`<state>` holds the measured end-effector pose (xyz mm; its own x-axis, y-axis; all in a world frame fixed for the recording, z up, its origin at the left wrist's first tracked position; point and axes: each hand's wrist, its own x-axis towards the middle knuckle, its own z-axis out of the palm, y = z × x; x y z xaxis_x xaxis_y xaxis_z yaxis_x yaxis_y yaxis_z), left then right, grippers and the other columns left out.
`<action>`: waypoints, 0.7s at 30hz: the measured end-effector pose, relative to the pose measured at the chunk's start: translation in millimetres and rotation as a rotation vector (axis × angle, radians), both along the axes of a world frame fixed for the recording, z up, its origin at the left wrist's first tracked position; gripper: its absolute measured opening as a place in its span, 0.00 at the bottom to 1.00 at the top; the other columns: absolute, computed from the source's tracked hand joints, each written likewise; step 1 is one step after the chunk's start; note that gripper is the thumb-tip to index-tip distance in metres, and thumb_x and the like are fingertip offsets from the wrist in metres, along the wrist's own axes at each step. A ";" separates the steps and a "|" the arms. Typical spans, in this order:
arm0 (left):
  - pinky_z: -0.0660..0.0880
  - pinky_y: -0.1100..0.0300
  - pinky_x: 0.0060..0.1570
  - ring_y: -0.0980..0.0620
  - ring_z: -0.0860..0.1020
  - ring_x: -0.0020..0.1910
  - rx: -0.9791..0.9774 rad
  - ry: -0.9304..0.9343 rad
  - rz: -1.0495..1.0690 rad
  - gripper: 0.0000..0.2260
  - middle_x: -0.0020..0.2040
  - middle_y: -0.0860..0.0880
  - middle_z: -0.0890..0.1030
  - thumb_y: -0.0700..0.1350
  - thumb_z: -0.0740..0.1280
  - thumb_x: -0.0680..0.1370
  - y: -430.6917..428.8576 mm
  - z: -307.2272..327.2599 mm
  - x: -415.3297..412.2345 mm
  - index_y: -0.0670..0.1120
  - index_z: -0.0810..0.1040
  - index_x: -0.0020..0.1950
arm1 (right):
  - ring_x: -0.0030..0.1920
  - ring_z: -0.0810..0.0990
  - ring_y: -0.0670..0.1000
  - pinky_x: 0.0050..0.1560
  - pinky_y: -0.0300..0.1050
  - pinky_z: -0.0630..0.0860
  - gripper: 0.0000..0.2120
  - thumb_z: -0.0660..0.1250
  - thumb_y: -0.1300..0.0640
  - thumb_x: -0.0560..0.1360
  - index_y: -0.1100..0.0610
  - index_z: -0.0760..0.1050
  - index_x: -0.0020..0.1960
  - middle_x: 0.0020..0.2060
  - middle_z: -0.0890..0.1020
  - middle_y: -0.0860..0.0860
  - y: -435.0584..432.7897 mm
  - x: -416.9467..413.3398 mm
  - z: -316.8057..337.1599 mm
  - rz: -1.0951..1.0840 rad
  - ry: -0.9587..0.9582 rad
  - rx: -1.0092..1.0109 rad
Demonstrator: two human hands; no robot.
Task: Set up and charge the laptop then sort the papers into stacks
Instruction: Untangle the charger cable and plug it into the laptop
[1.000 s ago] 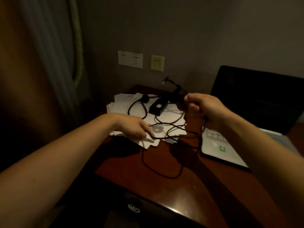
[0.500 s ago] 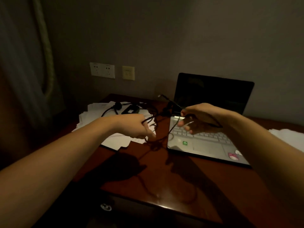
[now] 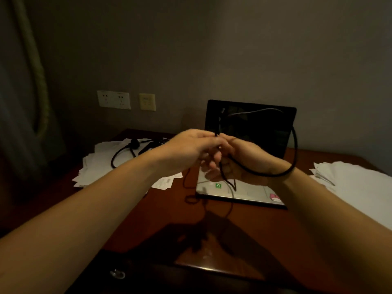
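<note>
— What is the biggest thing in front of the person?

— A dark reddish wooden surface (image 3: 165, 211), dimly lit. An open laptop (image 3: 254, 132) stands at its far side against the wall, with a black screen and a silver keyboard deck.

— And the papers?

— Two loose white piles. The left pile (image 3: 97, 160) is spread beside the laptop, under the wall sockets (image 3: 113, 99). The right pile (image 3: 358, 185) lies at the surface's right edge, apart from the laptop.

— Where are the hands?

— Both bare forearms reach forward and meet, raised above the laptop's keyboard deck. The left hand (image 3: 186, 149) is knuckles up, its fingers (image 3: 209, 137) curled and pinching a thin black charger cable (image 3: 295, 143). The right hand (image 3: 244, 164) touches it, palm turned towards the person, fingers (image 3: 212, 167) curled round the same cable.

— How does the cable run?

— From the pinch it rises in front of the screen, arcs right, drops, and passes under the right wrist back to the hand. Another strand hangs from the hands onto the laptop deck.

— Anything smaller?

— A black plug (image 3: 134, 143) with its lead lies on the left pile.
</note>
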<state>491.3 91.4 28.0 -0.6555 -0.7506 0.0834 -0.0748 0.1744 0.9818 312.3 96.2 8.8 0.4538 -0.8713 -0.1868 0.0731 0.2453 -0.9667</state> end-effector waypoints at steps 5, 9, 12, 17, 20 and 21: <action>0.79 0.62 0.37 0.52 0.82 0.38 -0.055 0.112 0.191 0.12 0.44 0.45 0.85 0.41 0.62 0.84 -18.2 2.5 0.8 0.45 0.77 0.66 | 0.28 0.63 0.48 0.31 0.43 0.63 0.19 0.56 0.42 0.82 0.54 0.70 0.41 0.29 0.64 0.50 0.8 -22.1 -7.1 -0.277 -0.034 -0.145; 0.76 0.63 0.36 0.56 0.80 0.38 -0.360 -0.452 0.210 0.16 0.46 0.50 0.84 0.41 0.66 0.82 -39.9 -19.1 -6.7 0.50 0.76 0.69 | 0.26 0.57 0.47 0.24 0.39 0.55 0.21 0.54 0.38 0.81 0.52 0.65 0.37 0.28 0.61 0.48 -3.7 -35.8 7.7 -0.345 -0.248 -0.096; 0.79 0.60 0.42 0.54 0.81 0.39 -0.318 -0.586 -0.134 0.31 0.45 0.51 0.83 0.44 0.70 0.80 -40.7 -39.9 -29.2 0.64 0.61 0.77 | 0.26 0.56 0.46 0.25 0.38 0.51 0.24 0.52 0.34 0.79 0.53 0.64 0.39 0.29 0.60 0.48 -7.7 -42.5 26.9 -0.341 -0.377 -0.092; 0.76 0.56 0.41 0.53 0.77 0.34 -0.280 -0.582 -0.341 0.13 0.39 0.49 0.80 0.53 0.68 0.81 -50.2 -59.0 -73.5 0.58 0.76 0.65 | 0.27 0.56 0.45 0.28 0.38 0.51 0.20 0.55 0.40 0.81 0.53 0.63 0.37 0.29 0.59 0.47 -27.8 -51.8 60.8 -0.320 -0.548 -0.097; 0.76 0.55 0.38 0.58 0.77 0.32 -0.380 -0.523 -0.094 0.05 0.35 0.54 0.80 0.53 0.67 0.82 -83.8 -53.8 -70.6 0.58 0.81 0.47 | 0.26 0.59 0.45 0.26 0.37 0.58 0.19 0.55 0.45 0.83 0.53 0.62 0.36 0.29 0.62 0.48 -45.6 -66.6 79.8 -0.372 -0.649 -0.124; 0.77 0.55 0.38 0.60 0.78 0.31 -0.427 -0.488 0.058 0.06 0.34 0.54 0.80 0.53 0.68 0.81 -98.4 -47.2 -64.9 0.56 0.81 0.45 | 0.26 0.60 0.46 0.27 0.38 0.64 0.19 0.55 0.46 0.83 0.53 0.62 0.36 0.29 0.62 0.48 -52.0 -73.7 85.6 -0.407 -0.680 -0.135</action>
<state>426.3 -7.0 -19.1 -0.6530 -0.7526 0.0846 -0.5159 0.5237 0.6779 238.7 44.2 94.4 0.0723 -0.9882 0.1352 0.7153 -0.0431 -0.6974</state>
